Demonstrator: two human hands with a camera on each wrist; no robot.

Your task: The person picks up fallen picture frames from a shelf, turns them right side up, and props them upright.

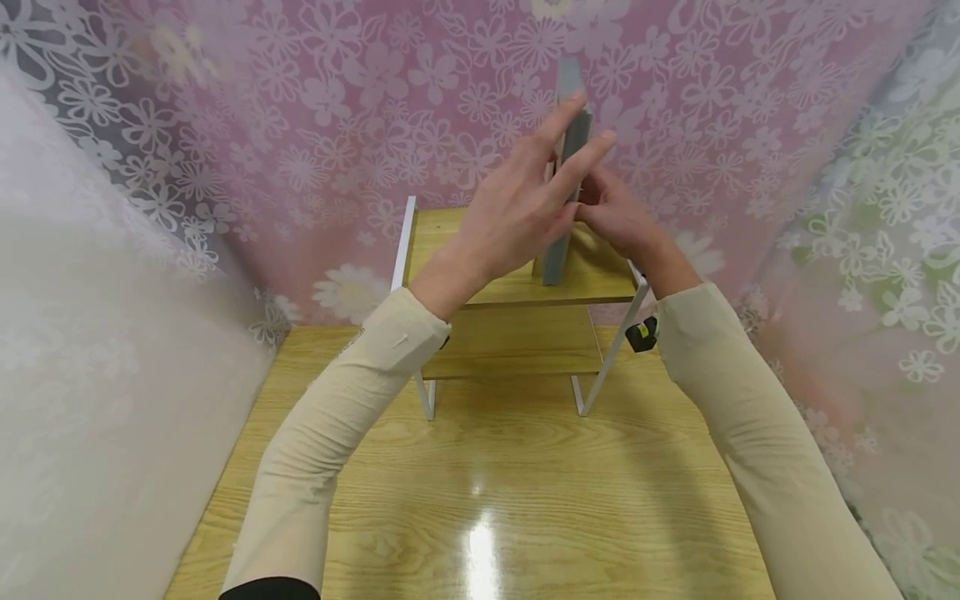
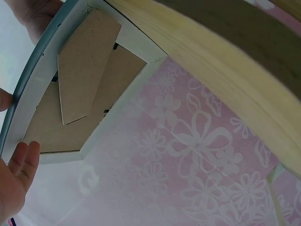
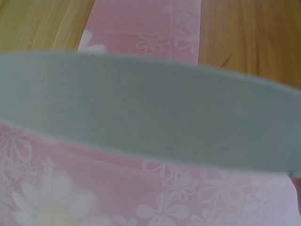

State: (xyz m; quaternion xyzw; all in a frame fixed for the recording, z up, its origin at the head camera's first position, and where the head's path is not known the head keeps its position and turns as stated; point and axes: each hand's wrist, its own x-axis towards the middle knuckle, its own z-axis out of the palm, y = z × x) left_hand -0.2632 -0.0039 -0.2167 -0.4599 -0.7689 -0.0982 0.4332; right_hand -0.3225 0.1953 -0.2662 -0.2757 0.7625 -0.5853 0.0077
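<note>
**Small wooden desk (image 1: pixel 442 229) with a picture frame (image 1: pixel 557 250) held upright at it**

The white-legged desk has a lower shelf (image 1: pixel 517 342). On or just over its top, the frame appears edge-on, its brown back facing left. This is probably the standing-up step; the next move seems to call for setting the back flap (image 2: pixel 87 66) as a prop. The left hand (image 1: pixel 517 196) reaches across, fingers straight along the rim, not gripping. The right hand (image 1: pixel 622 212) bends inward, fingers apparently pinching the frame, tips partly hidden.
</note>
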